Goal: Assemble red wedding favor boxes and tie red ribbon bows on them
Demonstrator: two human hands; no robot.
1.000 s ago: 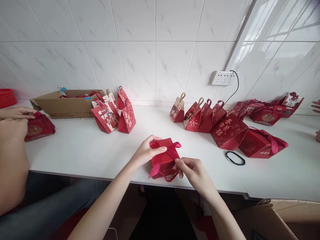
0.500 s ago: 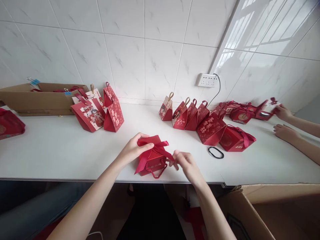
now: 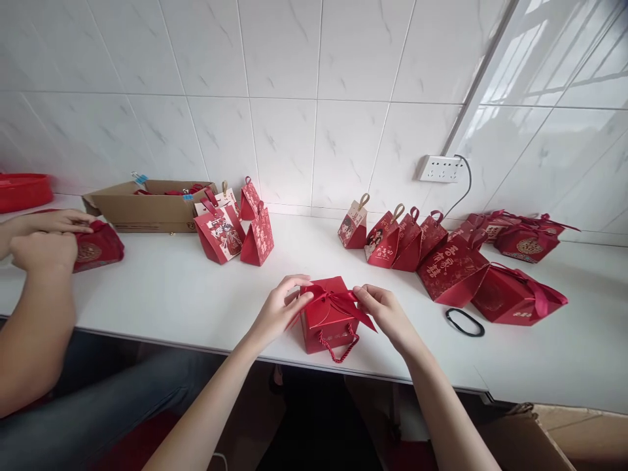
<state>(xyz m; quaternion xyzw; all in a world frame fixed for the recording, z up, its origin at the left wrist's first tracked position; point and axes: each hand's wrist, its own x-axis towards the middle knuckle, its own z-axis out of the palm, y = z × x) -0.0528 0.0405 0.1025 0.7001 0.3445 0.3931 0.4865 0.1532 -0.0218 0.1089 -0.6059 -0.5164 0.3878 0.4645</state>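
Note:
Near the table's front edge, before me, stands a small red gift box (image 3: 324, 328) with a twisted red cord handle (image 3: 338, 356) hanging down its front. A red ribbon (image 3: 338, 299) is tied in a bow on its top. My left hand (image 3: 283, 307) pinches the bow's left side between thumb and fingers. On the other side, my right hand (image 3: 385, 311) is closed on the bow's right loop. One ribbon tail slants down beside the right hand.
Several red gift boxes (image 3: 454, 271) stand at the right, near a black band (image 3: 464, 322). More boxes (image 3: 220, 232) stand by a cardboard carton (image 3: 147, 212). At the left, another person's hands (image 3: 49, 242) hold a red box (image 3: 101, 247). An open carton (image 3: 520, 435) sits lower right.
My right hand has moved from the ribbon's tail up to the bow's right loop. My left hand has shifted to the bow's left side. The view has swung left, bringing a co-worker's hands in.

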